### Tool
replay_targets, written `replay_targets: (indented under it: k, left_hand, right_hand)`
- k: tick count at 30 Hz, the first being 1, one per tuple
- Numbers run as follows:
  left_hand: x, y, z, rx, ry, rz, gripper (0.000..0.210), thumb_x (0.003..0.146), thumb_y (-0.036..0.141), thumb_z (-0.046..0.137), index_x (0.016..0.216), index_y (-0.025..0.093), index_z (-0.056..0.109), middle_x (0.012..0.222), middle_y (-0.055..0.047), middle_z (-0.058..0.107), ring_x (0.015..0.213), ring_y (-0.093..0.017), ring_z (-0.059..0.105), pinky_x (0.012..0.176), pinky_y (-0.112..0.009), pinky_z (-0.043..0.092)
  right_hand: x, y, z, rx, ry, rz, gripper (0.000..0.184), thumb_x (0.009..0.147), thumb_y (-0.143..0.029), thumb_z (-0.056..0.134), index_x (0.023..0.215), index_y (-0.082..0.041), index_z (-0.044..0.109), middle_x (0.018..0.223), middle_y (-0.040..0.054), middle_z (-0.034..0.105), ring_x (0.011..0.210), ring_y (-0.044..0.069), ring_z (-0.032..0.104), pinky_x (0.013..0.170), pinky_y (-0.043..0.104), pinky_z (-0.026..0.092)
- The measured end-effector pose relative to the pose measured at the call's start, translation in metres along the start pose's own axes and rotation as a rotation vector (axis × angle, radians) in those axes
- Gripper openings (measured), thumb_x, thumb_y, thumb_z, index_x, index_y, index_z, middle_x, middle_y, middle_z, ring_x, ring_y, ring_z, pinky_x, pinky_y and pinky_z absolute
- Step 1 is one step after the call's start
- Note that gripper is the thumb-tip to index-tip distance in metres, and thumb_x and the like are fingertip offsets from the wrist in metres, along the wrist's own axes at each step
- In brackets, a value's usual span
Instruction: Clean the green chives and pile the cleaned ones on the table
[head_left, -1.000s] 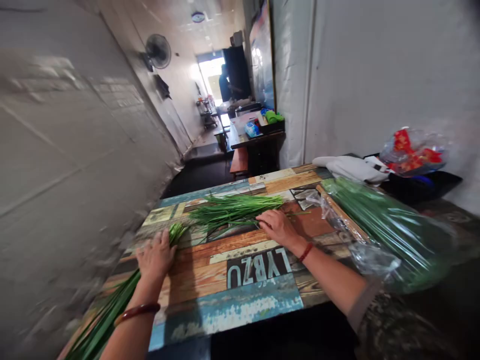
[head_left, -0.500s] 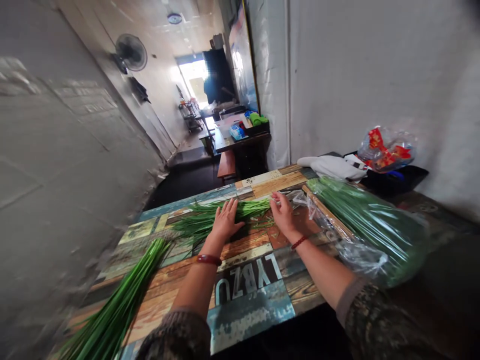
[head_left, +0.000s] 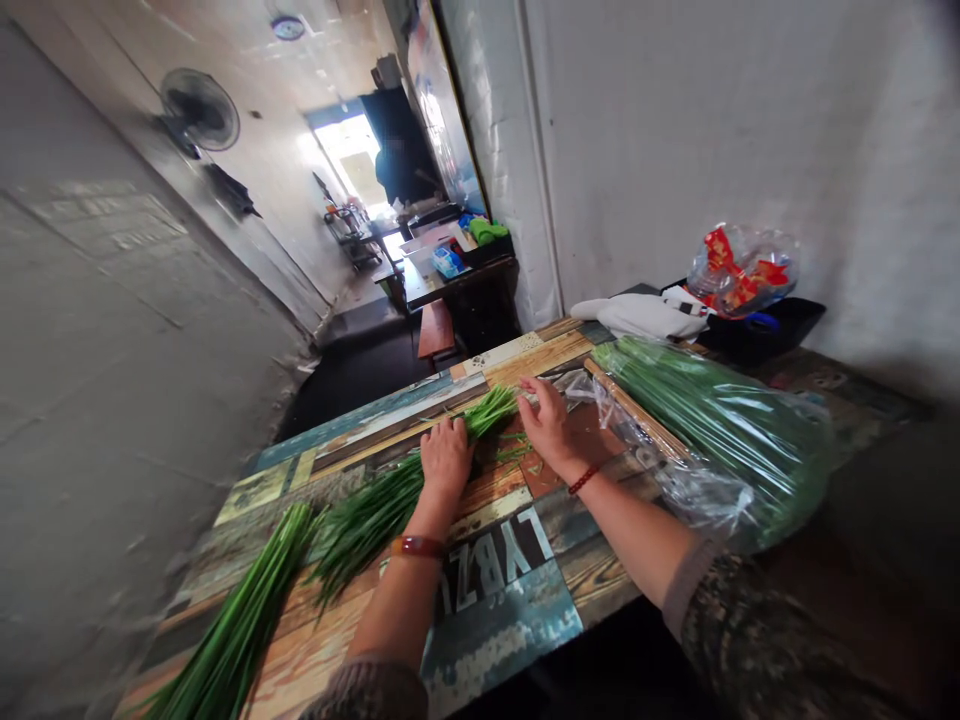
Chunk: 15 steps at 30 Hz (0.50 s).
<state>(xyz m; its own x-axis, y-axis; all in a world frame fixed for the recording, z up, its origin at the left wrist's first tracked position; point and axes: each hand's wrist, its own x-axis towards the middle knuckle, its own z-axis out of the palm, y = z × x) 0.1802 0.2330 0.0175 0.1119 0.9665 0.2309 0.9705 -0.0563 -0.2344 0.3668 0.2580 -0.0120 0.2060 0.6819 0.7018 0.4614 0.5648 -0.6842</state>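
My left hand (head_left: 447, 462) is closed over the middle of a bunch of garlic chives (head_left: 379, 515), pressing it against the table. The pale stem ends point right, and the dark leaves spread to the left. Beside those stem ends is my right hand (head_left: 549, 428), its fingers curved and the thumb apart, seemingly holding nothing. Short loose bits of stem (head_left: 513, 448) lie on the table between the hands. Another bunch of chives (head_left: 244, 610) rests at the lower left, stems pointing away from me.
Wood-patterned tabletop (head_left: 517, 620) lies under everything. At the right, a clear plastic bag (head_left: 757, 440) holds more long green chives, with a brown strip (head_left: 637, 410) along its left edge. Behind it are a white cloth (head_left: 645, 313) and a black tray (head_left: 780, 330) bearing a red-printed bag.
My left hand has gone from lying flat to closing around the chives. The bunch has turned, its leaf end swinging toward me. My right hand's fingers have opened somewhat.
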Motion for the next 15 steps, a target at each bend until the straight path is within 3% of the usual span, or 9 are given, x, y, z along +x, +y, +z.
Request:
replay_targets:
  k: [3, 6, 10, 15]
  left_hand:
    - [-0.012, 0.011, -0.007, -0.029, 0.097, -0.055, 0.039, 0.087, 0.034, 0.052, 0.121, 0.015, 0.052, 0.110, -0.016, 0.057, 0.106, -0.030, 0.053, 0.088, -0.043, 0.042]
    - [-0.024, 0.015, -0.004, -0.094, 0.080, -0.008, 0.053, 0.086, 0.035, 0.055, 0.134, 0.017, 0.045, 0.120, -0.017, 0.056, 0.112, -0.031, 0.051, 0.096, -0.048, 0.038]
    - [-0.041, 0.014, 0.005, -0.176, 0.082, 0.020, 0.067, 0.085, 0.041, 0.056, 0.145, 0.019, 0.033, 0.142, -0.017, 0.045, 0.130, -0.032, 0.041, 0.111, -0.054, 0.022]
    - [-0.062, 0.011, 0.005, -0.236, 0.170, 0.008, 0.058, 0.091, 0.040, 0.046, 0.144, 0.019, 0.034, 0.149, -0.015, 0.040, 0.139, -0.029, 0.033, 0.115, -0.054, 0.016]
  right_hand:
    - [0.000, -0.003, -0.002, 0.011, 0.007, -0.005, 0.029, 0.092, -0.023, 0.045, 0.120, -0.020, 0.054, 0.113, 0.0100, 0.063, 0.108, 0.022, 0.057, 0.098, 0.041, 0.045]
    - [0.000, -0.005, -0.003, 0.018, -0.014, 0.006, 0.031, 0.092, -0.023, 0.045, 0.122, -0.020, 0.053, 0.115, 0.0104, 0.062, 0.109, 0.023, 0.056, 0.100, 0.042, 0.043]
    - [-0.001, -0.002, -0.002, 0.014, -0.045, -0.011, 0.031, 0.092, -0.022, 0.045, 0.121, -0.020, 0.055, 0.114, 0.0099, 0.063, 0.109, 0.022, 0.056, 0.100, 0.042, 0.043]
    - [0.004, 0.009, -0.004, -0.061, -0.084, -0.025, 0.023, 0.093, -0.022, 0.046, 0.108, -0.021, 0.063, 0.107, 0.0078, 0.067, 0.104, 0.022, 0.059, 0.097, 0.039, 0.044]
